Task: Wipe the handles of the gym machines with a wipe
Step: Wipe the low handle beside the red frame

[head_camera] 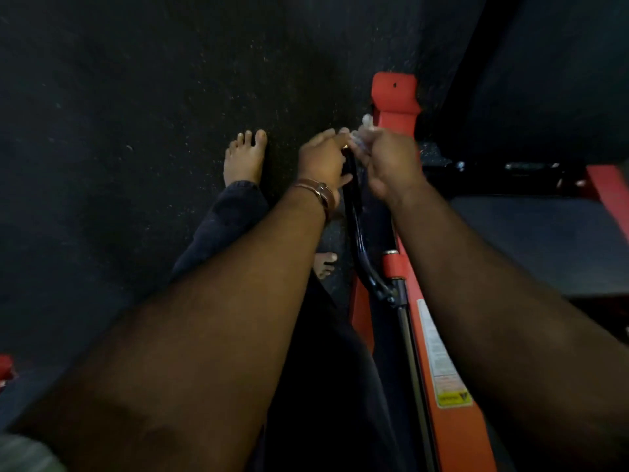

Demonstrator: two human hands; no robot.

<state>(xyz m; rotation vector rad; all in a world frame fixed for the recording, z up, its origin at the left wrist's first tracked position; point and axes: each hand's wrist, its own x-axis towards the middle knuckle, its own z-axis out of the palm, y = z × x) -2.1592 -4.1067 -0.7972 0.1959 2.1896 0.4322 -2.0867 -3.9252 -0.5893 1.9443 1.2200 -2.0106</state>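
A black curved handle point(355, 226) rises from a red gym machine frame point(446, 386) toward the middle of the view. My left hand point(321, 161), with a brown band on its wrist, is closed around the top of the handle. My right hand point(391, 161) sits just to its right, blurred, closed on a pale crumpled wipe point(366, 132) that sticks out above my fingers at the handle's tip. The tip of the handle itself is hidden by both hands.
Dark speckled rubber floor point(136, 114) spreads left and ahead. My bare feet point(245, 158) stand on it left of the machine. A red upright post point(394, 97) stands just beyond my hands. A dark padded seat point(544, 240) lies at right.
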